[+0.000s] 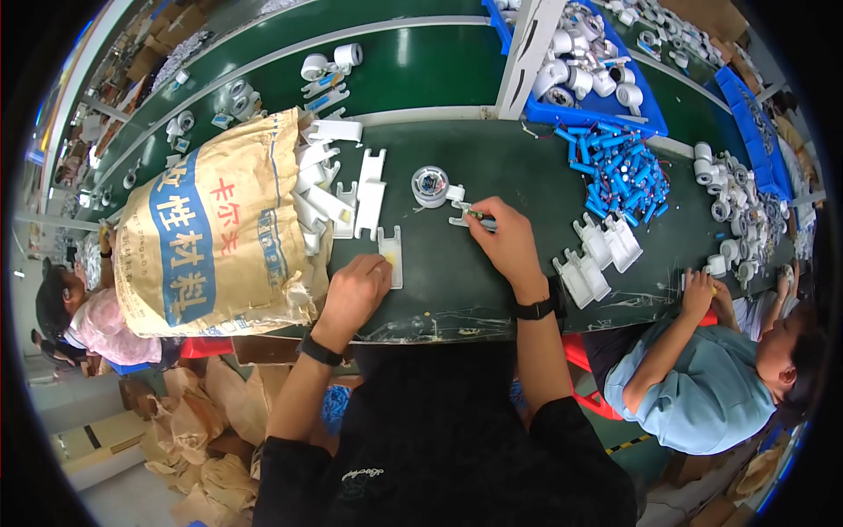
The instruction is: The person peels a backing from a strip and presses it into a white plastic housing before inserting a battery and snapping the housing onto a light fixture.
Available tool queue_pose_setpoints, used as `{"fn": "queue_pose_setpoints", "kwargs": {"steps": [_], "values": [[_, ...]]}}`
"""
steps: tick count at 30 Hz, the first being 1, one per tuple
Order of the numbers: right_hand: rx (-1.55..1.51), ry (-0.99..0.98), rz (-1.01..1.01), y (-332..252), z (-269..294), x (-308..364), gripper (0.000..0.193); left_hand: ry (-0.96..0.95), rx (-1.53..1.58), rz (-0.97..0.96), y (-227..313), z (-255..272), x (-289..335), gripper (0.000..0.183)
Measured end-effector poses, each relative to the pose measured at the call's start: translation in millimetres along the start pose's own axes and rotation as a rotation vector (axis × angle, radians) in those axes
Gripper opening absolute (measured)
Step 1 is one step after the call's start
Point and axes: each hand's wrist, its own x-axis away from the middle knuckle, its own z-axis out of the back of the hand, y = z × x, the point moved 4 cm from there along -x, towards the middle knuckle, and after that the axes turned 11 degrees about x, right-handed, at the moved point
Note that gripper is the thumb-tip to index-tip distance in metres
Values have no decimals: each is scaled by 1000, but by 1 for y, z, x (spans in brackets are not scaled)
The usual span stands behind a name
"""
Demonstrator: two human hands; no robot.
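Note:
My left hand (pixel 356 290) is closed, its fingertips at the edge of a white plastic cover (pixel 392 268) that lies flat on the dark green bench; a yellowish patch shows beside the fingers. Further right, my right hand (pixel 505 237) pinches a small blue-and-green part (pixel 484 221), mostly covered by the fingers. Just left of that pinch is a small white forked end (pixel 457 219). Beyond it lies a round white housing (pixel 430 187), its open face showing wires and inner parts. More long white covers (pixel 371 195) lie left of the housing.
A big paper sack (pixel 206 237) spills white covers on the left. At right are a pile of blue cylindrical batteries (pixel 619 171) and several white covers (pixel 597 255). A blue bin (pixel 597 110) of white housings stands behind a post (pixel 525 61). A co-worker (pixel 702 378) sits at right.

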Motion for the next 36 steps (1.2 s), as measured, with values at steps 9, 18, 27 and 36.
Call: {"fn": "queue_pose_setpoints", "kwargs": {"steps": [9,18,27,36], "values": [[409,165,141,-51,-38,-53,65,26,27,-7,-16,5,-7,8],[273,214,-103,-20,-104,-241,55,119,-27,5,-13,8,2,7],[373,308,304,-74,-84,-233,38,43,86,193,-38,1,-9,10],[231,-101,82,-108,-89,48,86,323,151,377,2,69,27,15]]}}
